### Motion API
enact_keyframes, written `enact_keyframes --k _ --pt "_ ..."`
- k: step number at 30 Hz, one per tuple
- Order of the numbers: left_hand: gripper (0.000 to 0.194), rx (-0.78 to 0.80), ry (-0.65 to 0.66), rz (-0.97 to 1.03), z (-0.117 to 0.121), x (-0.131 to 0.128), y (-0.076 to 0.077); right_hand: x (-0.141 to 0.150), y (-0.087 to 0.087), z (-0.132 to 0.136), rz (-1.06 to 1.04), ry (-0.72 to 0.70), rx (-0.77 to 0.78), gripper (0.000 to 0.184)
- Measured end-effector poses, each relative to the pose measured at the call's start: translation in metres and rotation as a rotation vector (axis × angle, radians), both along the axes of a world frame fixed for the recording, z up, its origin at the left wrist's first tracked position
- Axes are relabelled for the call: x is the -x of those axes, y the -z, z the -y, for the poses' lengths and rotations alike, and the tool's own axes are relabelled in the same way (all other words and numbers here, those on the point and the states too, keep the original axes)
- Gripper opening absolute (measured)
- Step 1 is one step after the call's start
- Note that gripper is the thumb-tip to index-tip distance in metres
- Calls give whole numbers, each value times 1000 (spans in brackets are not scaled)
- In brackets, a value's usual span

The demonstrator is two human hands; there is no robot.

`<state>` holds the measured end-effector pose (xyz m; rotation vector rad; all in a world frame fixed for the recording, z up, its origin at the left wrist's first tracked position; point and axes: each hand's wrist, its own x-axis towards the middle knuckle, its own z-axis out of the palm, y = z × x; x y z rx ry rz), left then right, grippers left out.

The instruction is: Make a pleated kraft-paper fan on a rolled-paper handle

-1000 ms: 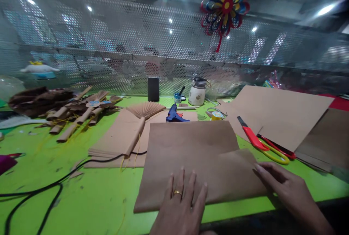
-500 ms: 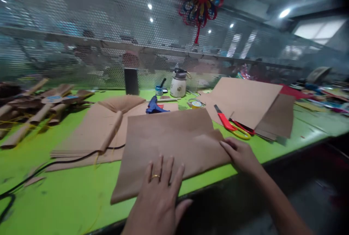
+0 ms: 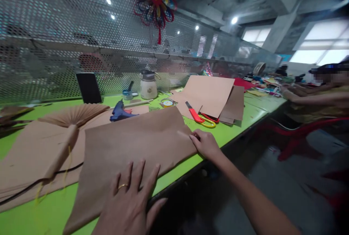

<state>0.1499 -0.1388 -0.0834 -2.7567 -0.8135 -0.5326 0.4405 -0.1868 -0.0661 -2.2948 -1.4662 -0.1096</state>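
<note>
A folded sheet of brown kraft paper (image 3: 131, 140) lies at the front of the green table. My left hand (image 3: 128, 195), wearing a ring, rests flat on its near side with fingers spread. At the sheet's right edge my right hand (image 3: 205, 144) is closed, thumb and fingers pinching the paper. Just beyond that hand lie scissors (image 3: 200, 117) with red and yellow handles. A blue glue gun (image 3: 121, 112) sits behind the sheet. To the left, a pleated paper fan with a rolled paper handle (image 3: 64, 148) lies on more brown sheets.
More kraft paper (image 3: 209, 91) stands bent behind the scissors. Along the mesh partition are a white jug (image 3: 148, 86), a small blue jar (image 3: 127, 94), a tape roll (image 3: 167, 102) and a dark phone-like slab (image 3: 88, 88). A black cord (image 3: 25, 190) crosses the left. Another person sits far right.
The view has swung to the right, bringing another person into sight. My left hand still lies on the paper, and my right hand keeps to its right edge.
</note>
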Motion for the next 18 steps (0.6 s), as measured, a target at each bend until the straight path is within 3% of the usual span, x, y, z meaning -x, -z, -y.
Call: enact_keyframes --k 10,18 --pt "57 27 -29 -47 0 -4 -4 -4 -15 -14 67 16 187 26" --pt "60 34 -8 -42 -1 -2 -11 -1 -14 -11 93 40 207 23"
